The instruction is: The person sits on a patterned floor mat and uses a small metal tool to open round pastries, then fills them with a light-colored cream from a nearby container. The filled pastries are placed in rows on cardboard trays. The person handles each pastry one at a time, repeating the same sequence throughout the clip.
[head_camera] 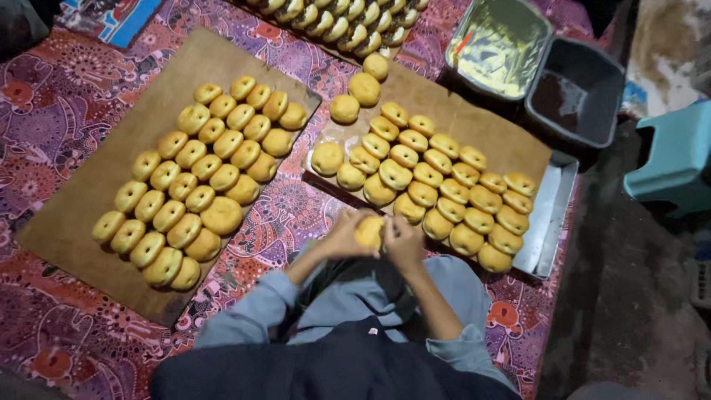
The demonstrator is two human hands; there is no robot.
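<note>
Both my hands meet just in front of my chest around one yellow dough ball (369, 230). My left hand (342, 237) cups it from the left and my right hand (404, 241) presses it from the right. Past my right hand, several rows of round dough pieces (444, 185) lie on a brown board (495, 135). Several more rows of dough pieces (204, 178) cover another brown board (96, 185) to the left of my hands.
The boards rest on a purple patterned cloth (44, 111). A metal tray (552, 222) shows under the right board. A tub of yellowish filling (500, 44) and a dark tub (578, 89) stand at the far right. A teal stool (674, 159) is beside them. More dough pieces (337, 22) line the far edge.
</note>
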